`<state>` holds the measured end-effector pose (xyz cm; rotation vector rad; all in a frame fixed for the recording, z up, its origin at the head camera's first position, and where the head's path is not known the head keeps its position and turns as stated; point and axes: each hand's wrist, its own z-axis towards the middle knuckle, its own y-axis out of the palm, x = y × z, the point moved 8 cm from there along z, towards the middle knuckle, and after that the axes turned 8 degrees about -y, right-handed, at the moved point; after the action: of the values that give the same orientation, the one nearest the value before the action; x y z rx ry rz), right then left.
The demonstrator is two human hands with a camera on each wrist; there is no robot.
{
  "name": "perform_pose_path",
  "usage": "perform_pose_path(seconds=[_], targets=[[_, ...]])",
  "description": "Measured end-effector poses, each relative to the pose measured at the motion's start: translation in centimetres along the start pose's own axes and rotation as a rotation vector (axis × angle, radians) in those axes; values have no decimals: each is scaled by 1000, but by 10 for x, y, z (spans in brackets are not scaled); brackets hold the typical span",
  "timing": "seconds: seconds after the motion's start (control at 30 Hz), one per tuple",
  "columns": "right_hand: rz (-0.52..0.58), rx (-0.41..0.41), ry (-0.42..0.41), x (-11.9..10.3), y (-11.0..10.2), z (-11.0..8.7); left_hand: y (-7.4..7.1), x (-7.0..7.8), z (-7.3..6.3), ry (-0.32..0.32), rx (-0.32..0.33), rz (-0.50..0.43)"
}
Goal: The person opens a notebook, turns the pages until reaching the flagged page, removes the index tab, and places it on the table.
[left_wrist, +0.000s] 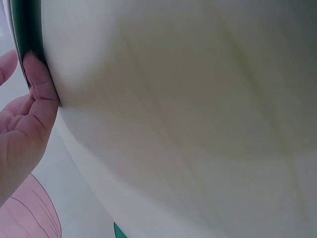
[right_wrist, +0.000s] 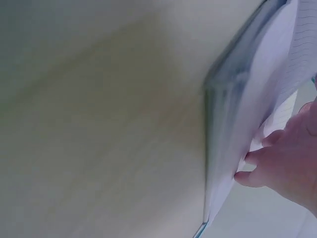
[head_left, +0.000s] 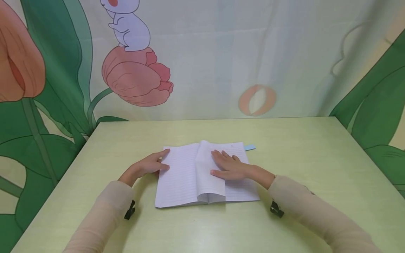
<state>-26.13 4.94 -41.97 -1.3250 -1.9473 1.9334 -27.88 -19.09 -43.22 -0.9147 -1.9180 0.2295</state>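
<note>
An open notebook [head_left: 178, 182] with white lined pages lies on the table. One leaf [head_left: 209, 181] arches up from the middle fold and bends over toward the right page. At the left edge, my left hand [head_left: 150, 164] grips the notebook, with thumb and forefinger on top of the page. The left wrist view shows fingers of that hand [left_wrist: 32, 116] against the dark green cover [left_wrist: 29, 34]. My right hand [head_left: 231, 168] rests on the bent leaf with its fingers spread and mostly straight. From the right wrist view, its fingertips touch the paper above the notebook's page edges [right_wrist: 223, 129].
A light blue tab [head_left: 250, 148] sticks out past the notebook's upper right edge. The pale table [head_left: 294, 147] ends at the back against a curtain [head_left: 202, 84] printed with flowers and a white rabbit. Each sleeve has a small black device [head_left: 129, 210] under it.
</note>
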Motion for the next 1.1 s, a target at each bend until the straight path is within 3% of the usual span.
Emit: perform_pose_path(seconds=[0.2,0.37,0.47,0.6,0.7,0.9,1.0,1.1], targets=[[21,-89,-89,4,-3,-7,1,2,0,27,-21,-18],[-47,-74,-134,5,-4,-6,1,2,-1,24,-19,-29],[-99,32,-116,4,-7,-4,2,1,-1,11,-15,-29],[-105,340,-58,0,-30,-3,2,1,-1,-1,-6,-27],[-16,520,-33,-5,-44,-3,3,2,-1,17,-15,-23],[195,532,-61,-33,-40,6,2,1,-1,-14,-47,-122],[191,576,-130,-50,-39,9,1,1,-1,-39,-44,-156],[113,574,-267,-71,-35,12,1,1,-2,-50,-54,-178]])
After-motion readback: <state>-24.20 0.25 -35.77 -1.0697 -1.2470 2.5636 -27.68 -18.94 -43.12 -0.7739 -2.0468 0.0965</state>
